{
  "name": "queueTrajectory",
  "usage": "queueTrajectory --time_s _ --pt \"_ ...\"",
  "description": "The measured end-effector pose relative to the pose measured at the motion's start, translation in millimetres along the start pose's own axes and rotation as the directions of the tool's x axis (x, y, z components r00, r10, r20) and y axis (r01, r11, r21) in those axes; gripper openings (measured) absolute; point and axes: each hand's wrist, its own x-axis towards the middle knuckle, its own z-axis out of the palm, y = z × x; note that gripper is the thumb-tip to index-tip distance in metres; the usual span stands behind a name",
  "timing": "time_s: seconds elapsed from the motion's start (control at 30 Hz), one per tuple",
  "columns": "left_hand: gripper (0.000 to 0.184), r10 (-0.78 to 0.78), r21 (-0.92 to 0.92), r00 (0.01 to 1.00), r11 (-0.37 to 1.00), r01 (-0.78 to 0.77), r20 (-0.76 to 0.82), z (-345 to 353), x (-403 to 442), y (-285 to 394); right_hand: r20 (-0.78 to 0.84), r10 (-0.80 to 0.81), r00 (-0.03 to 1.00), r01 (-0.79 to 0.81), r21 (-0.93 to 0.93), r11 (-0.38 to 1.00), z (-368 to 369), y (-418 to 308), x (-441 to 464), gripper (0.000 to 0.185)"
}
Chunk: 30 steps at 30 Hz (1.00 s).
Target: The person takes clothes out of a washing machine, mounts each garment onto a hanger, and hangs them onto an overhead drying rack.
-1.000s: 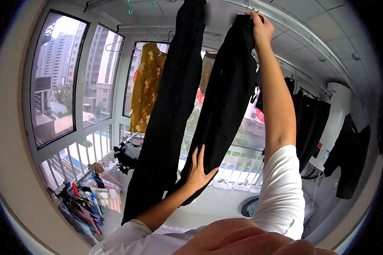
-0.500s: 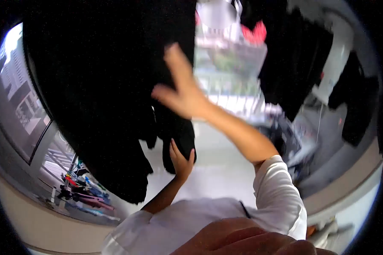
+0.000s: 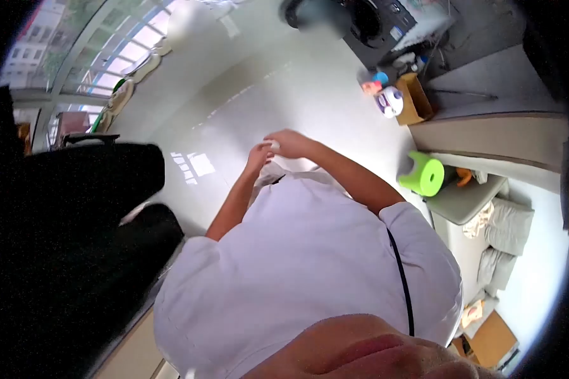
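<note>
My left hand (image 3: 258,158) and my right hand (image 3: 291,144) meet in front of my waist, above the pale floor. The fingers of both are bent inward around a small white thing (image 3: 274,145), too small to name. Close below the hands is the hem of my white shirt (image 3: 310,234). Large black shapes (image 3: 63,234) fill the left side of the view, apart from my hands; their details are lost in the dark.
A dark front-loading washing machine (image 3: 385,31) stands at the upper right. Near it are a cardboard box (image 3: 413,101) and a white bottle (image 3: 389,102). A green stool (image 3: 427,177) stands by a grey seat (image 3: 468,199). A railed window (image 3: 107,63) is at upper left.
The view has turned. Earlier my left hand touched black cloth and my right was raised, fingers spread. Now both hands are together low at my front, with a small white thing between them.
</note>
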Motion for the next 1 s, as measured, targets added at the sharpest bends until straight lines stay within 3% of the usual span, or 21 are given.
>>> queueTrajectory --time_s 0.03,0.07,0.13,0.2,0.33,0.43,0.5,0.57,0.6,0.67,0.7,0.77,0.83,0.9,1.0 --pt "0.038 0.038 0.058 0.999 0.997 -0.040 0.036 20.6 16.5 21.8 -0.089 0.120 0.989 -0.120 -0.002 0.993 -22.5 20.1 -8.4 0.043" --pt "0.037 0.052 0.045 0.996 0.997 -0.056 0.076 39.0 28.6 47.2 -0.093 0.139 0.986 -0.139 0.009 0.990 -36.4 40.9 -11.4 0.043" --pt "0.037 0.036 0.048 0.992 0.998 -0.042 0.122 78.1 70.3 84.0 -0.171 0.344 0.923 -0.292 0.269 0.918 -64.5 84.2 -16.8 0.040" --pt "0.033 0.059 -0.045 0.983 0.998 -0.052 0.172 112.1 120.3 105.8 -0.239 0.411 0.880 -0.299 0.394 0.869 -103.6 115.6 -22.0 0.035" --pt "0.028 0.060 0.035 0.956 0.997 -0.073 0.287 181.7 198.8 152.1 -0.347 0.594 0.725 -0.271 0.649 0.711 -147.2 227.8 -18.4 0.031" --pt "0.027 -0.088 0.059 0.937 0.996 0.072 0.338 226.2 272.9 173.4 -0.331 0.751 0.572 -0.311 0.759 0.572 -165.0 333.2 -14.4 0.029" --pt "0.025 -0.066 0.149 0.903 0.989 0.001 0.425 247.8 341.0 183.5 -0.371 0.781 0.502 -0.351 0.738 0.576 -162.1 430.6 -8.5 0.028" --pt "0.025 -0.086 0.117 0.917 0.992 0.044 0.390 266.2 377.8 201.4 -0.296 0.863 0.409 -0.429 0.772 0.469 -159.7 505.0 -2.4 0.029" --pt "0.026 -0.098 0.225 0.921 0.974 0.012 0.378 274.7 399.0 214.3 -0.249 0.903 0.351 -0.537 0.736 0.412 -171.8 534.2 6.2 0.029" --pt "0.026 -0.127 0.257 0.934 0.966 0.039 0.334 291.0 435.0 240.5 -0.337 0.876 0.343 -0.575 0.662 0.480 -188.0 596.7 32.9 0.029" --pt "0.027 -0.142 0.262 0.948 0.963 0.065 0.286 298.4 449.0 244.3 -0.482 0.777 0.405 -0.620 0.480 0.621 -184.9 649.2 48.0 0.031" --pt "0.033 -0.173 0.302 0.936 0.950 0.076 0.306 301.9 483.5 247.4 -0.606 0.704 0.369 -0.572 0.449 0.686 -201.5 743.0 91.5 0.038" --pt "0.033 -0.219 0.316 0.942 0.939 0.134 0.253 307.4 504.6 249.1 -0.620 0.733 0.282 -0.714 0.374 0.592 -266.8 783.4 131.8 0.048" --pt "0.033 -0.232 0.287 0.947 0.944 0.165 0.220 301.8 529.8 238.7 -0.590 0.775 0.227 -0.648 0.503 0.573 -305.7 856.6 168.6 0.058" --pt "0.033 -0.258 0.385 0.956 0.904 0.187 0.142 296.2 558.7 238.9 -0.575 0.809 0.120 -0.575 0.624 0.529 -342.0 943.4 209.4 0.071"
